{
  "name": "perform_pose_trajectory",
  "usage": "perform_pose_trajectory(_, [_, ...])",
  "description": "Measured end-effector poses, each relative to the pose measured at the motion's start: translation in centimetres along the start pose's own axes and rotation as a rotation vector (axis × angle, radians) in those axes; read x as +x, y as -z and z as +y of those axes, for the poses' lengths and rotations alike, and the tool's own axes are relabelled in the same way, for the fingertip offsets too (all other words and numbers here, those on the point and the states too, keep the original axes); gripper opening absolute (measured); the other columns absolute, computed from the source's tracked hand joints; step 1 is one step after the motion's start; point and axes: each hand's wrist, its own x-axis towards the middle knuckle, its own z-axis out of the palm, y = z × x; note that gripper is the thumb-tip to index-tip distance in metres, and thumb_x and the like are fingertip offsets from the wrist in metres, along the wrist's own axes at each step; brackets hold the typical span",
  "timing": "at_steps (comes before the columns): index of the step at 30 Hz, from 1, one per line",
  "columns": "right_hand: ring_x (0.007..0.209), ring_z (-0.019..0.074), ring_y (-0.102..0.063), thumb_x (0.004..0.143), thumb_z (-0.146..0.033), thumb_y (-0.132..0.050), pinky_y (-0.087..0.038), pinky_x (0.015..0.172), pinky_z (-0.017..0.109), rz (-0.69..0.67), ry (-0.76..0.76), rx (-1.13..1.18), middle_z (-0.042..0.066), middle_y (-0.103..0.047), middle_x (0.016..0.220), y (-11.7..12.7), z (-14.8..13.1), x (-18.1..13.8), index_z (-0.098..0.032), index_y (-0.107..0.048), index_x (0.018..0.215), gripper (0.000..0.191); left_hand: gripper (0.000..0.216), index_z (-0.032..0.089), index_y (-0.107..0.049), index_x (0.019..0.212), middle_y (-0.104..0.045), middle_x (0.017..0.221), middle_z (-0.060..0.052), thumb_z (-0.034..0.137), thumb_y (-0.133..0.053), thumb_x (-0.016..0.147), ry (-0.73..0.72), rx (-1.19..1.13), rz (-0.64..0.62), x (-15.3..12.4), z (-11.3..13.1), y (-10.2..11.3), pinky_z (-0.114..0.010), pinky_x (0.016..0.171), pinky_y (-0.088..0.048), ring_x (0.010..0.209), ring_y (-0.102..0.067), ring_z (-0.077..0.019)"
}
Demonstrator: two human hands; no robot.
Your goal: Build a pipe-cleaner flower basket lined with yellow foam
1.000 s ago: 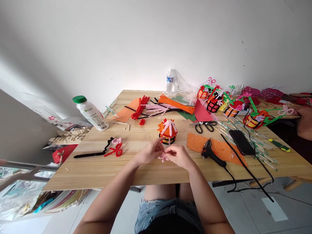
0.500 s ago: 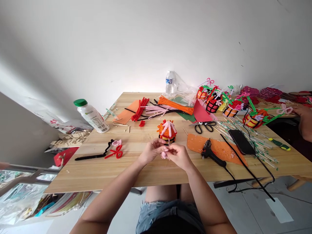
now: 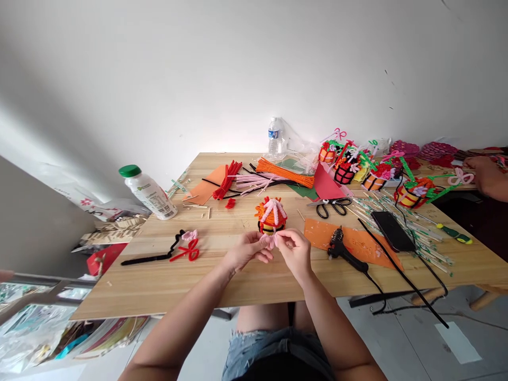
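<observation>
Between my two hands is a small pink pipe cleaner piece (image 3: 269,241), bent into loops. My left hand (image 3: 248,248) pinches its left side, with the lower fingers curled beneath. On its right side the thumb and forefinger of my right hand (image 3: 294,252) close on it. Just beyond my fingers stands a small round pipe cleaner basket (image 3: 272,212), orange and pink on top with yellow and black bands below; my hands partly hide its base. To the left lie a red pipe cleaner bow (image 3: 191,250), a pink looped piece (image 3: 190,235) and a bent black pipe cleaner (image 3: 148,259).
Right of my hands, a glue gun (image 3: 342,253) rests on orange felt (image 3: 315,234), near black scissors (image 3: 331,205) and a phone (image 3: 392,231). Finished flower baskets (image 3: 375,181) stand at the back right. A white bottle (image 3: 148,194) is at left. Another person's hand (image 3: 489,177) shows far right.
My hands have parted slightly and the pink piece shows more between them. My right hand has risen a little. The other person's hand at far right has moved further left and up.
</observation>
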Motion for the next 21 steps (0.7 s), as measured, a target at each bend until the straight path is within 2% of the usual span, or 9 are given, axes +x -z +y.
perform_pose_trajectory(3, [0.065,0.0141,-0.063,0.082,-0.024,-0.060,-0.053,0.055,0.025,-0.113,-0.011,0.059,0.005,-0.067,0.079,-0.1,0.1,-0.1,-0.021,-0.069,0.078,0.010,0.050,0.012,-0.056,0.076,-0.068,0.069,-0.004,0.052,-0.082,0.059,-0.167,-0.006,0.198,0.5,-0.4,0.0,-0.026,0.056,-0.056,0.060,-0.066,-0.0144])
perform_pose_trajectory(5, [0.063,0.0138,-0.063,0.082,-0.024,-0.060,-0.053,0.054,0.025,-0.169,-0.019,0.081,0.004,-0.067,0.077,-0.2,0.2,-0.2,-0.021,-0.069,0.076,0.011,0.049,0.013,-0.055,0.073,-0.068,0.066,-0.003,0.051,-0.082,0.058,-0.233,0.030,0.264,0.7,-0.5,0.2,-0.027,0.058,-0.055,0.058,-0.064,-0.0133])
perform_pose_trajectory(7, [0.063,0.0133,-0.062,0.082,-0.023,-0.060,-0.053,0.054,0.024,-0.192,-0.008,0.068,0.004,-0.067,0.078,-0.2,0.3,-0.2,-0.021,-0.069,0.078,0.010,0.043,0.013,-0.056,0.070,-0.067,0.060,-0.002,0.046,-0.082,0.058,-0.245,0.117,0.244,0.7,-0.6,0.4,-0.026,0.057,-0.052,0.054,-0.062,-0.0123])
perform_pose_trajectory(9, [0.064,0.0129,-0.062,0.082,-0.021,-0.059,-0.052,0.055,0.023,-0.211,0.019,0.034,0.004,-0.066,0.079,-0.2,0.4,-0.2,-0.020,-0.069,0.082,0.010,0.035,0.014,-0.057,0.068,-0.065,0.057,0.000,0.038,-0.081,0.060,-0.200,0.225,0.151,0.5,-0.6,0.6,-0.024,0.055,-0.049,0.052,-0.060,-0.0114])
perform_pose_trajectory(13, [0.066,0.0131,-0.061,0.083,-0.017,-0.058,-0.051,0.056,0.023,-0.376,0.065,-0.011,0.005,-0.065,0.081,-0.1,0.4,-0.2,-0.019,-0.070,0.088,0.013,0.016,0.015,-0.056,0.066,-0.062,0.054,0.002,0.020,-0.070,0.061,-0.050,0.377,-0.012,0.4,-1.1,1.1,-0.021,0.051,-0.043,0.050,-0.055,-0.0093])
perform_pose_trajectory(17, [0.070,0.0144,-0.062,0.086,-0.016,-0.056,-0.050,0.061,0.025,-0.495,0.137,-0.029,0.006,-0.065,0.084,0.1,0.6,-0.2,-0.019,-0.071,0.091,0.016,0.009,0.016,-0.054,0.062,-0.057,0.052,0.005,0.012,-0.060,0.057,-0.026,0.555,0.007,0.6,-1.5,1.4,-0.019,0.049,-0.035,0.050,-0.048,-0.0081])
perform_pose_trajectory(21, [0.073,0.0152,-0.061,0.088,-0.012,-0.052,-0.050,0.069,0.027,-0.568,0.238,-0.109,0.006,-0.065,0.083,0.2,0.8,-0.2,-0.020,-0.071,0.093,0.022,0.007,0.016,-0.053,0.058,-0.053,0.053,0.005,0.012,-0.059,0.058,-0.137,0.855,0.062,0.6,-1.5,1.3,-0.020,0.050,-0.031,0.054,-0.044,-0.0093])
